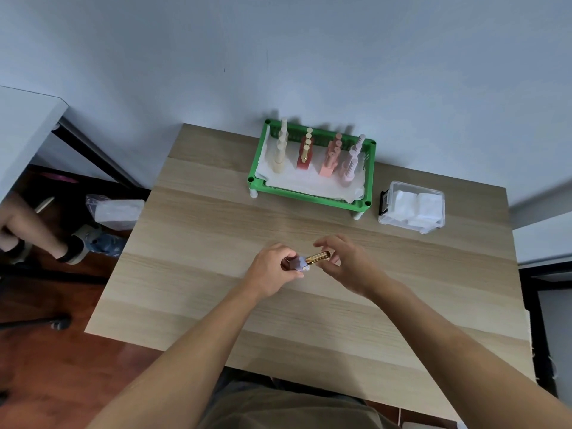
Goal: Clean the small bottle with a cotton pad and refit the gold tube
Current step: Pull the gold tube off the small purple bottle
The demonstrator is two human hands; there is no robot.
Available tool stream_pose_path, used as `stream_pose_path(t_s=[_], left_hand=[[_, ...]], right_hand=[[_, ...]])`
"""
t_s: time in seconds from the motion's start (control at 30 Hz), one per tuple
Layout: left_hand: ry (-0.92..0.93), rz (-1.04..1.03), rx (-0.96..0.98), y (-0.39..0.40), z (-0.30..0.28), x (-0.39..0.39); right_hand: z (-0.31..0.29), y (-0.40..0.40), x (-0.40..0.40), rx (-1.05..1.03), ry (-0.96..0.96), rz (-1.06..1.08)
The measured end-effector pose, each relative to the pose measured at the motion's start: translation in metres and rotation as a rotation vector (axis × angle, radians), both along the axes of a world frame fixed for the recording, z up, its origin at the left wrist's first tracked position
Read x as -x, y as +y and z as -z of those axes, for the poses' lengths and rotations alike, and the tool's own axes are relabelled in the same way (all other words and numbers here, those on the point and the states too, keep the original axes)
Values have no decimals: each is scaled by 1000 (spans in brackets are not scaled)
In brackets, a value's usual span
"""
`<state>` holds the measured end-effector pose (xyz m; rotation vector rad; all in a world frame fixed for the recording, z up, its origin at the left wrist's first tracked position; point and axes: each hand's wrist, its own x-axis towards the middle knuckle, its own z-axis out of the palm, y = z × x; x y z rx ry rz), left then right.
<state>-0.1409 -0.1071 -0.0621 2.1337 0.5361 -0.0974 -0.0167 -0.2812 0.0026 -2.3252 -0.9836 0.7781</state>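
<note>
I see my left hand (274, 267) curled around the small bottle (299, 263), a pale lilac piece that pokes out between thumb and fingers just above the surface (216, 243). The gold tube (318, 257) juts from the bottle toward 2 o'clock, its open end pointing at my right hand (346, 264). That hand has its fingers loosely bent around the tube's far end, thumb below and fingers arched above; I cannot tell whether they actually touch the tube or only hover beside it.

The surface is pale wood with lengthwise grain, pushed against a blue-grey wall (309, 57). At 9 o'clock, off the surface, the floor is reddish wood, and another person's leg and sandalled foot (66, 252) show there, near a crumpled plastic bag (116, 212).

At 12 o'clock from my hands a green tray (309, 196) on short white feet stands near the wall. It is lined with white paper and holds four rows of upright bottles with tubes: cream, red, salmon pink and pale pink, from left to right. At 2 o'clock, just beside the tray, a clear plastic box (411, 209) with a black latch holds stacked white cotton pads (416, 204).
</note>
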Motion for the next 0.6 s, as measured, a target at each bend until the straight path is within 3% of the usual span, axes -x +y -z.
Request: stream_pose_path(t_s=[0.27, 0.6], left_hand=[[-19, -10, 17, -1, 1, -2], [-11, -12, 13, 0, 3, -3]], right_hand=[[1, 6, -1, 123, -57, 63], [-5, 5, -3, 38, -12, -2]])
